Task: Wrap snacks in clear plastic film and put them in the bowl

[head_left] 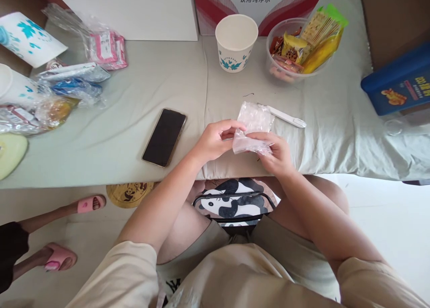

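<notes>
Both my hands grip a piece of clear bubble wrap (255,116) just above the cloth-covered table, near its front edge. My left hand (220,140) pinches its left side. The fingers of my right hand (276,153) are closed on its lower right, where the plastic is crumpled over. Whether anything lies inside the wrap I cannot tell. A white box cutter (287,117) rests just beyond my right hand, its far end partly behind the wrap. To the left of my left hand a smartphone (164,137) with a dark screen lies flat.
A paper cup (236,43) and a plastic bowl of wrapped snacks (285,75) stand farther back, before a red and white carton (215,7). Bagged items and cups crowd the left; a blue package (398,81) is at right. Another person's pink slippers (61,257) show on the floor.
</notes>
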{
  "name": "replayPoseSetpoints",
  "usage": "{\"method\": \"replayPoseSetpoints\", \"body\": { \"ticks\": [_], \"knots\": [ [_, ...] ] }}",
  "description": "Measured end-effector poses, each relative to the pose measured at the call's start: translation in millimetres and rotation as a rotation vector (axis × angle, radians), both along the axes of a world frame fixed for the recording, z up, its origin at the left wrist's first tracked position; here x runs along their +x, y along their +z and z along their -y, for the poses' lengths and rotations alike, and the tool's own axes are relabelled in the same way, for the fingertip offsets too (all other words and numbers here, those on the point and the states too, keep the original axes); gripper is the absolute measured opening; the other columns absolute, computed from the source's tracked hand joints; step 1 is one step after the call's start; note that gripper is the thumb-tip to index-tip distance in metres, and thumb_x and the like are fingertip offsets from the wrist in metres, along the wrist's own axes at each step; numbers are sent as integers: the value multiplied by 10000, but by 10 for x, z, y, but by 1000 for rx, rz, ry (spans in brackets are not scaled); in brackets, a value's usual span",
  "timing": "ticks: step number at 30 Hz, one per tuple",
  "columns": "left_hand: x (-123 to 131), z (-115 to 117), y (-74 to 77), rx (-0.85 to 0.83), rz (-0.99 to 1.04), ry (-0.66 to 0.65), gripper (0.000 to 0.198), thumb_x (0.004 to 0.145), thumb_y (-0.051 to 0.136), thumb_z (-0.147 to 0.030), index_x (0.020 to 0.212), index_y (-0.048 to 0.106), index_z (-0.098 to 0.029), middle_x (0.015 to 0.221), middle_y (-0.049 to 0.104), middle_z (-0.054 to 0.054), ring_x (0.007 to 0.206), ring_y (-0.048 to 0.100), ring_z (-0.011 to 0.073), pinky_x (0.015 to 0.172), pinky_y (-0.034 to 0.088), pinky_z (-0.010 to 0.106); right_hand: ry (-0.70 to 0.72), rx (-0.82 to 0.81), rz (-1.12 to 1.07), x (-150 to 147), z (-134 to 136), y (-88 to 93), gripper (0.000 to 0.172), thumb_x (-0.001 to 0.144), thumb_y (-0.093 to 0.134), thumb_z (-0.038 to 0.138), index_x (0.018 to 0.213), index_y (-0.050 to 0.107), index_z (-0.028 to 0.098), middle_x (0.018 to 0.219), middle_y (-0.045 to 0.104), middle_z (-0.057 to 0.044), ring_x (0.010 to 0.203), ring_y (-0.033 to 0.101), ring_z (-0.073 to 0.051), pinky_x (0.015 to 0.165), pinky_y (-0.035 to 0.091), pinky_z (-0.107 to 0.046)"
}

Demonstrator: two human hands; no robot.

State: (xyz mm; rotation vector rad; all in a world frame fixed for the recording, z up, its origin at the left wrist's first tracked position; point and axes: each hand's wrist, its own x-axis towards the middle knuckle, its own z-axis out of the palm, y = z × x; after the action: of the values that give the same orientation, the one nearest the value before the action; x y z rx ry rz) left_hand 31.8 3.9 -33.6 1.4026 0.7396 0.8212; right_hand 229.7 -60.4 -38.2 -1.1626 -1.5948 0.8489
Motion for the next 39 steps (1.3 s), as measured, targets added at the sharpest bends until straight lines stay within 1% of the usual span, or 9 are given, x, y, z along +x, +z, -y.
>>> {"method": "replayPoseSetpoints", "body": {
  "ticks": [4, 9, 11, 15, 19, 23, 28, 34, 39],
  "knots": [
    [-25, 0, 18, 76, -41, 17, 306, 794, 819, -485, 868, 774, -191, 987, 755, 62, 904, 697, 154, 865, 550, 296, 53, -22, -56, -10, -2, 16, 235, 993, 614, 436, 1052, 811, 321, 975, 807, -53, 965, 753, -249, 865, 605, -430],
    [-40, -17, 23, 143, -54, 99, 323, 811, 797, -486, 769, 722, -175, 891, 735, 46, 841, 679, 140, 808, 551, 273, 93, 68, -30, 4, -4, -19, 218, 984, 635, 394, 1061, 823, 316, 1030, 809, -59, 969, 765, -240, 854, 617, -406],
    [-44, -22, 10, 135, -31, 121, 331, 806, 796, -497, 824, 696, -182, 919, 739, 39, 838, 689, 134, 795, 557, 264, 67, 80, -15, 12, -8, -45, 198, 951, 688, 379, 1075, 825, 308, 1077, 799, -66, 962, 768, -234, 843, 620, -388],
    [-71, -18, 5, 77, -50, 30, 381, 811, 788, -526, 1002, 671, -219, 889, 745, 11, 757, 686, 112, 687, 529, 222, 41, 75, -8, 29, -19, -61, 247, 948, 685, 446, 1078, 829, 293, 1126, 781, -83, 967, 763, -235, 868, 617, -397],
    [-96, -7, 42, 127, -107, -8, 362, 837, 757, -550, 880, 708, -194, 725, 687, -8, 614, 587, 81, 577, 442, 209, 76, 37, -17, 38, -19, -40, 371, 969, 612, 568, 1086, 828, 290, 1059, 796, -86, 934, 764, -240, 831, 619, -405],
    [-97, -7, 78, 123, -123, 38, 404, 800, 789, -572, 811, 711, -176, 761, 710, 17, 663, 622, 100, 617, 478, 228, 105, -20, -43, 24, 2, -23, 361, 965, 617, 565, 1086, 825, 295, 964, 810, -60, 861, 773, -234, 772, 621, -381],
    [-100, -24, 55, 119, -138, 80, 439, 769, 805, -599, 781, 717, -169, 766, 734, 31, 705, 667, 125, 663, 529, 247, 85, -42, -47, -3, -3, -8, 377, 963, 605, 588, 961, 824, 281, 917, 798, -61, 875, 755, -240, 808, 619, -401],
    [-63, -14, 43, 176, -94, 58, 334, 787, 816, -490, 915, 756, -187, 987, 780, 61, 888, 720, 149, 835, 586, 282, -76, -24, -54, -13, -17, -17, 556, 957, 586, 644, 602, 694, 230, 769, 694, -60, 735, 657, -186, 676, 558, -343],
    [8, 31, 71, 269, -71, 78, 245, 867, 739, -382, 741, 725, -172, 750, 721, 25, 726, 663, 120, 696, 542, 240, -216, -174, -115, -32, -1, -30, 568, 927, 604, 697, 631, 636, 214, 560, 538, 5, 532, 519, -124, 525, 447, -282]
  ]
}}
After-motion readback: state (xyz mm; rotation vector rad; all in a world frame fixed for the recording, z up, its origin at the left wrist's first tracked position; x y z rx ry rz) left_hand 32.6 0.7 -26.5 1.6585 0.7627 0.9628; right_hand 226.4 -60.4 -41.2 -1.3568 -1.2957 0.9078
